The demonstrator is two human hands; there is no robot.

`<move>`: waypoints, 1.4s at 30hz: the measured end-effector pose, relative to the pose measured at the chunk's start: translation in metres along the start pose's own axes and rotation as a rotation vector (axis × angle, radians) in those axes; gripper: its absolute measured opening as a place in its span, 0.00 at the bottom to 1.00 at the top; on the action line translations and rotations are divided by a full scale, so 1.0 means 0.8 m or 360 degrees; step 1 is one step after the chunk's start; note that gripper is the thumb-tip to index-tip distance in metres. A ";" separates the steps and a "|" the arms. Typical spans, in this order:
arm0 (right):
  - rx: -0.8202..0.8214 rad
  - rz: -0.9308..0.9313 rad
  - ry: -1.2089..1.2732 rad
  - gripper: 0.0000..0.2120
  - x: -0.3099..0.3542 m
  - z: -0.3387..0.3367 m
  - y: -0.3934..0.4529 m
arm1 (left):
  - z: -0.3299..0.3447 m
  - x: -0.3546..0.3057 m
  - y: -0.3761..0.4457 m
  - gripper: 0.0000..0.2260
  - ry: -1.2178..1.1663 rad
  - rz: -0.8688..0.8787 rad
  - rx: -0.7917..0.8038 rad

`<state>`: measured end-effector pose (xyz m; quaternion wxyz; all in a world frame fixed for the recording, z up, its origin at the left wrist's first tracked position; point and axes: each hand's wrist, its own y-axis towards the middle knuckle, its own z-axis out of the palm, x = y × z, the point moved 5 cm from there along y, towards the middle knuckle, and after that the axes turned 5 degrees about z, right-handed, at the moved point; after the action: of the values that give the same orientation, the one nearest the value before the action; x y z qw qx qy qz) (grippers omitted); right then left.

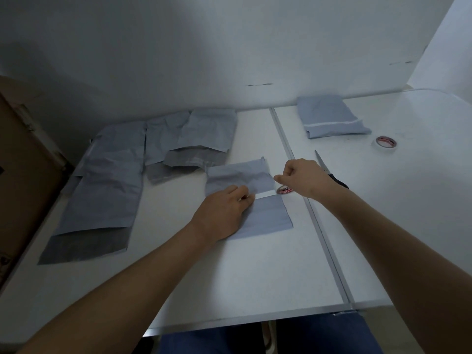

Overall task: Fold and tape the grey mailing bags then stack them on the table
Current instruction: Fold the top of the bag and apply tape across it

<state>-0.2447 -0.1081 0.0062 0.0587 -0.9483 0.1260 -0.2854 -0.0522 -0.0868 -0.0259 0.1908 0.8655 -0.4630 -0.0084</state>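
A grey mailing bag lies folded on the white table, its upper flap brought down to a pale strip across it. My left hand rests flat on the bag, fingertips pressing at the fold. My right hand hovers at the flap's right edge with thumb and forefinger pinched together, seemingly on a small piece of clear tape. A red-printed tape roll lies just under that hand. One folded grey bag sits at the back right.
Several unfolded grey bags are spread over the table's left and back. Scissors lie behind my right wrist, and a second tape roll sits further right. A cardboard box stands at the left edge. A metal seam splits the tabletop.
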 end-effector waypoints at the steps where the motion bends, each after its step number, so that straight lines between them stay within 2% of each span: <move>1: 0.0006 -0.0005 -0.0029 0.12 0.001 -0.001 0.000 | 0.000 0.000 0.000 0.13 -0.0002 -0.0011 0.0006; 20: -0.0091 -0.0091 -0.0444 0.13 0.004 -0.003 -0.006 | 0.001 -0.002 -0.006 0.19 0.0024 -0.0008 0.0085; 25: -0.0128 -0.0131 -0.0417 0.11 0.001 -0.003 -0.005 | -0.001 -0.006 0.005 0.22 -0.0048 0.0063 0.0267; 30: -0.0059 -0.0063 -0.0239 0.15 -0.005 -0.002 -0.009 | -0.003 -0.007 0.025 0.20 -0.0072 0.0054 0.0445; 36: 0.0080 0.0058 0.0085 0.20 -0.019 0.006 -0.009 | 0.006 -0.014 0.036 0.14 -0.0252 0.0080 0.0310; 38: 0.0093 0.0070 0.0123 0.22 -0.022 0.007 -0.008 | 0.009 -0.017 0.032 0.11 -0.0292 0.0098 0.0175; 40: 0.0106 0.0095 0.0192 0.21 -0.025 0.009 -0.007 | 0.011 -0.017 0.028 0.13 -0.0310 0.0124 0.0073; 42: 0.0101 0.0096 0.0243 0.18 -0.027 0.009 -0.008 | 0.015 -0.017 0.030 0.17 -0.0307 0.0178 0.0074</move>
<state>-0.2564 -0.0955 -0.0099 0.0876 -0.9172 0.1494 -0.3588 -0.0815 -0.0914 -0.0314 0.1254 0.8376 -0.5270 -0.0703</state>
